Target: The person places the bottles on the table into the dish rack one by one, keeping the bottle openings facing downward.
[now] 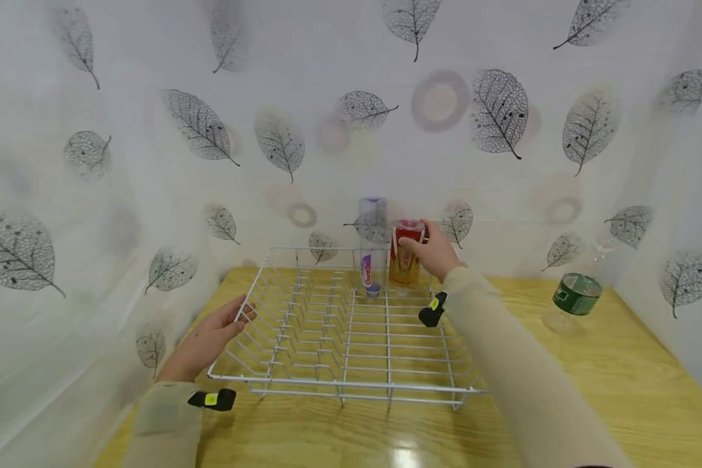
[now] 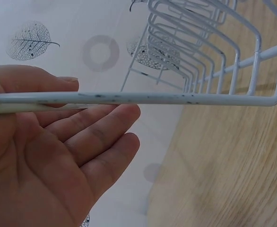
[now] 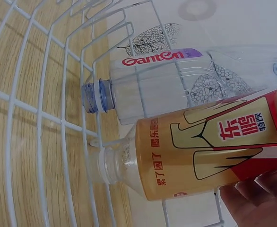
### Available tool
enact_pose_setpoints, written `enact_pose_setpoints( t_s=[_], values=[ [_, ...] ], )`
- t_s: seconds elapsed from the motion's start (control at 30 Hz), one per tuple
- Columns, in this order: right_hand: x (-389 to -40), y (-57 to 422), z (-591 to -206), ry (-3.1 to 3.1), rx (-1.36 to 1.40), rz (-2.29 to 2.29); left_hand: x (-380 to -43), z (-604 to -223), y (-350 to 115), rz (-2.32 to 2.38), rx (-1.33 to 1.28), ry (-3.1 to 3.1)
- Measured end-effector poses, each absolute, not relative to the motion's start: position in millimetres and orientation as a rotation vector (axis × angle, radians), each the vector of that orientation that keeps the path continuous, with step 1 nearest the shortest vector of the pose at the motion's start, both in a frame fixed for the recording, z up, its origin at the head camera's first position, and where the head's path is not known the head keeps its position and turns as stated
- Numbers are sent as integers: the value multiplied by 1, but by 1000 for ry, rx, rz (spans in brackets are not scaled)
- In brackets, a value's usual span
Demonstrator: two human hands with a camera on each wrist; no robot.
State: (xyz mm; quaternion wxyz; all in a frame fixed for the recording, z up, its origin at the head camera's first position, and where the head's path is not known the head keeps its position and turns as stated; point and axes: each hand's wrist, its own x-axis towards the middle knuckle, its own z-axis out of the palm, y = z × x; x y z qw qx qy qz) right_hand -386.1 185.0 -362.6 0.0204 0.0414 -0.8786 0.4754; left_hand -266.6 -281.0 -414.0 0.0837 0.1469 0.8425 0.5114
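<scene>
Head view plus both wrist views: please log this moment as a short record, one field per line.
left hand: at the left rim of the white wire rack, thumb and fingers on either side of the wire
right hand: holds the red-and-gold bottle
held bottle: neck down, at the rack's rear
neighbour: Ganten bottle, also neck down
off to the right: green-labelled bottle, on the table

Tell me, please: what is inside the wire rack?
Inside the wire rack are a clear bottle and a red-and-gold bottle, both neck-down, the latter gripped by the right hand. The right sleeve hides part of the rack's right side.
</scene>
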Motion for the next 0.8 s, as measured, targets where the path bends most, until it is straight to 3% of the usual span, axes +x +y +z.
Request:
enact_pose_setpoints(
  t_s=[0.8],
  values=[
    [-392,178,-359,-2827,61,1363,-267,-414,-280,1561,433,2479]
  ],
)
